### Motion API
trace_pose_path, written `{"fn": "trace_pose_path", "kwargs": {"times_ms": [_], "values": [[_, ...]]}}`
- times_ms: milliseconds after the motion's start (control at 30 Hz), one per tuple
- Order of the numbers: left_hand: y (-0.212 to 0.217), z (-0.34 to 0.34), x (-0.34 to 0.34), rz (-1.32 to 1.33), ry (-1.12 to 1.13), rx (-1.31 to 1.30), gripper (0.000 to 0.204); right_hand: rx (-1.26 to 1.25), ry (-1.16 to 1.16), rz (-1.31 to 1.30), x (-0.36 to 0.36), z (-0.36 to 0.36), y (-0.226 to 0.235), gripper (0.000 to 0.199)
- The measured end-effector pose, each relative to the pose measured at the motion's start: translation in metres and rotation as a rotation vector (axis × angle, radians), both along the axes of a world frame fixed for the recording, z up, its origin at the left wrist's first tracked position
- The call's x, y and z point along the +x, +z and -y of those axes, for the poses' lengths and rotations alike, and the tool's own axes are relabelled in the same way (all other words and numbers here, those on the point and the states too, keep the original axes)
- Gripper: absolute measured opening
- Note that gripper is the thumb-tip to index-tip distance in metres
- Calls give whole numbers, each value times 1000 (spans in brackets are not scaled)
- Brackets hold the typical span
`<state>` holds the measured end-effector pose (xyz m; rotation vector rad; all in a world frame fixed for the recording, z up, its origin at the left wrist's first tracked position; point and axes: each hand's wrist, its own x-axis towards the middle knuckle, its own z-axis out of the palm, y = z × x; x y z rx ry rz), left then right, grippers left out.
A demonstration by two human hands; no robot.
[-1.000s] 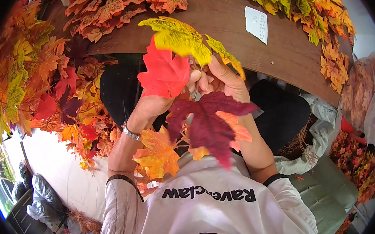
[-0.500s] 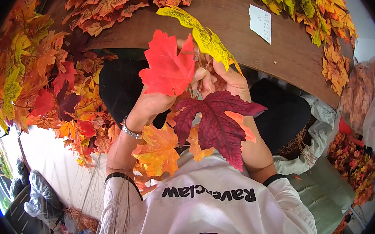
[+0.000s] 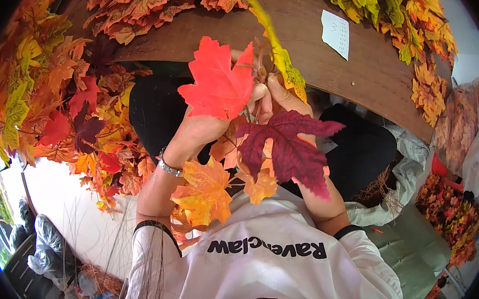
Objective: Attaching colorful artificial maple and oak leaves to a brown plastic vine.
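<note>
Both hands meet above my lap at the table's near edge, fingers closed around the thin stems of an artificial autumn leaf spray. My left hand [image 3: 204,129] is partly covered by a bright red leaf [image 3: 216,83]. Its thumb and fingertips pinch the stems. Opposite it, my right hand [image 3: 285,98] grips by the base of a yellow-green leaf [image 3: 284,63], seen nearly edge-on. Below the hands hang a dark maroon leaf [image 3: 290,145] and an orange-yellow leaf [image 3: 202,191]. Where the stems join is mostly hidden by fingers.
A brown table [image 3: 283,18] curves ahead, bearing stacked orange leaves [image 3: 150,2], a white paper slip [image 3: 334,34] and yellow-green leaves [image 3: 369,5]. Finished-looking leaf sprays [image 3: 68,108] crowd the left. Plastic bags [image 3: 460,127] and a berry-coloured bunch [image 3: 451,214] stand at the right.
The yellow-green leaf has turned more edge-on, its tip swinging away from me. The maroon leaf has shifted slightly right. Both hands keep their grip in nearly the same place.
</note>
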<state>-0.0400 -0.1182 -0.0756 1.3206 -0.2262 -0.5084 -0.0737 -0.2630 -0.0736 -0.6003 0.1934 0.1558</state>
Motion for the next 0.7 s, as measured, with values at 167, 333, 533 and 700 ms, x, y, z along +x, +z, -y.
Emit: {"fn": "trace_pose_path", "kwargs": {"times_ms": [167, 333, 533, 700], "values": [[-1, 1, 0, 45, 28, 49, 23, 64, 5, 57, 2, 3, -2, 16], [7, 14, 0, 55, 16, 126, 25, 89, 58, 71, 6, 4, 3, 15], [18, 18, 8, -139, -22, -158, 24, 211, 151, 42, 9, 11, -4, 22], [14, 17, 4, -209, 6, -262, 28, 134, 150, 111, 6, 15, -8, 22]]}}
